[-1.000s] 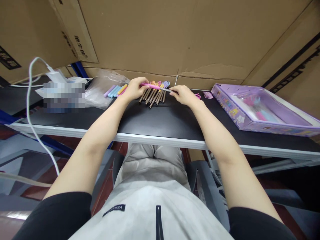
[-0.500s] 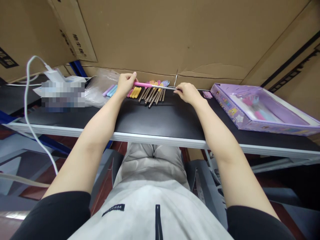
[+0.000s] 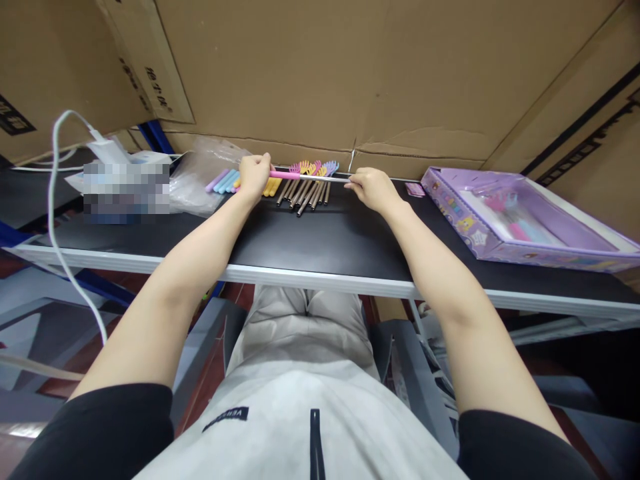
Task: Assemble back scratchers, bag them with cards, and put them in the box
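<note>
Nearest the viewer, the black tabletop (image 3: 320, 233) runs across with a pale front edge. Beyond it, both hands grip one thin tool held level above the surface: the left hand (image 3: 253, 175) is closed around its pink handle (image 3: 284, 175), and the right hand (image 3: 369, 187) pinches the far tip of its slim metal rod (image 3: 325, 178). Just behind lies a row of brown sticks (image 3: 303, 193) with coloured comb-like ends, with pastel sleeves (image 3: 225, 181) to the left. Far right sits a purple box (image 3: 520, 217); cardboard cartons (image 3: 350, 73) stand behind.
</note>
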Motion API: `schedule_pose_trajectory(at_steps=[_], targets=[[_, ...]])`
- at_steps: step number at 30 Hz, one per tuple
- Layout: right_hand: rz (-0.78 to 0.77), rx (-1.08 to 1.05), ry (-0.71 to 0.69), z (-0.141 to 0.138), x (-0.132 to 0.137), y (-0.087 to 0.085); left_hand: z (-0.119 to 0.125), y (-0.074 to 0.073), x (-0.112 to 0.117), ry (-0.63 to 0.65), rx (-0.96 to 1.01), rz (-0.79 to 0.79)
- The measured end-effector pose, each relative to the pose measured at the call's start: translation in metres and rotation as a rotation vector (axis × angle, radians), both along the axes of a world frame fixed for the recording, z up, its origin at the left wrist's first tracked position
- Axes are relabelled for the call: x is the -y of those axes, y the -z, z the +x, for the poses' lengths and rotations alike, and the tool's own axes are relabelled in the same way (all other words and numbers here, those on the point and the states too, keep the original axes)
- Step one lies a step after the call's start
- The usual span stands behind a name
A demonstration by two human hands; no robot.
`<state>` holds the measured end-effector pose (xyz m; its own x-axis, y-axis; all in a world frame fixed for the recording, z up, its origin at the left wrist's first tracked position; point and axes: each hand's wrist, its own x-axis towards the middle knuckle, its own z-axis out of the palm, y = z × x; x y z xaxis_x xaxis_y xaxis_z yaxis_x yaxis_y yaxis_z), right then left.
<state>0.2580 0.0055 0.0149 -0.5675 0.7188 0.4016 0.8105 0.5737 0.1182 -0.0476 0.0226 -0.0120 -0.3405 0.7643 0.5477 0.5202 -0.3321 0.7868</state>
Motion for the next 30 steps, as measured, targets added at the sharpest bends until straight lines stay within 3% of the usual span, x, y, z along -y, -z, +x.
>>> schedule_pose_trajectory(at_steps=[9, 30], targets=[[0.041, 0.052, -0.007, -0.005, 0.006, -0.002, 0.017, -0.006, 0.016, -0.126, 0.037, -0.066], [0.060, 0.024, -0.052, -0.016, 0.017, 0.001, 0.029, 0.000, 0.021, -0.061, -0.003, 0.004]])
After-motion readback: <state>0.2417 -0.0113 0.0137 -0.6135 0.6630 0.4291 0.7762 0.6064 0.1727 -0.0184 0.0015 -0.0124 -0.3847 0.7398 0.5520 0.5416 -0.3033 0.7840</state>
